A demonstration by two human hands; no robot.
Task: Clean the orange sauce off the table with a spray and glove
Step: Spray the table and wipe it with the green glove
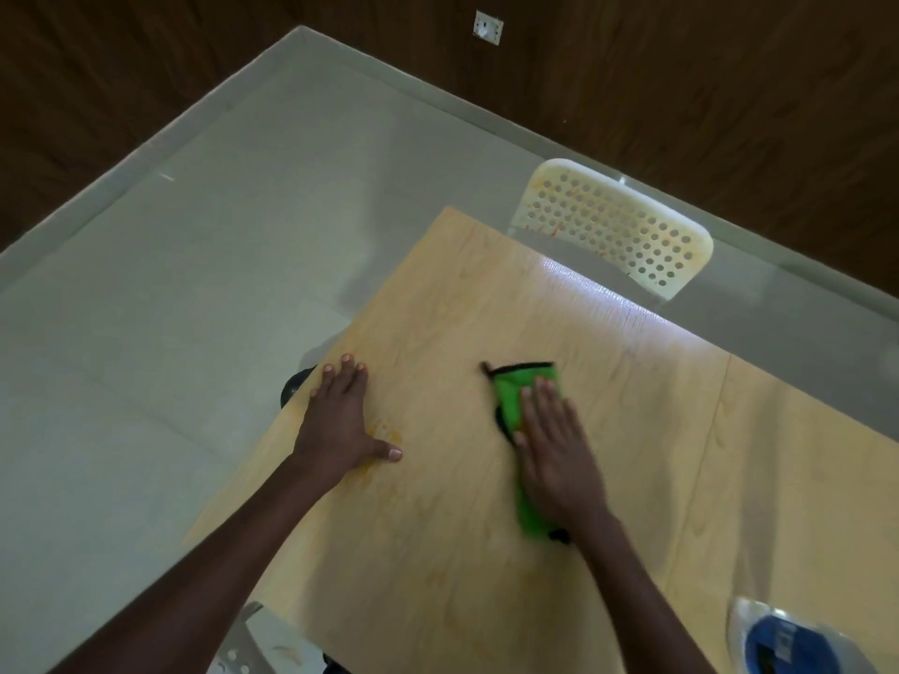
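Observation:
A green glove with black trim (515,396) lies flat on the light wooden table (438,552). My right hand (559,454) presses on the glove with straight fingers and covers its middle. My left hand (340,420) rests flat on the table near its left edge, fingers spread. A faint smear of orange sauce (384,430) shows on the wood beside my left thumb. The spray bottle (783,639), white and blue, stands at the bottom right corner, partly cut off by the frame.
A white perforated plastic chair (613,226), with orange specks on it, stands at the table's far side. Another chair's edge (243,644) shows at the bottom. Pale floor tiles (194,284) lie to the left, and dark wood walls rise behind.

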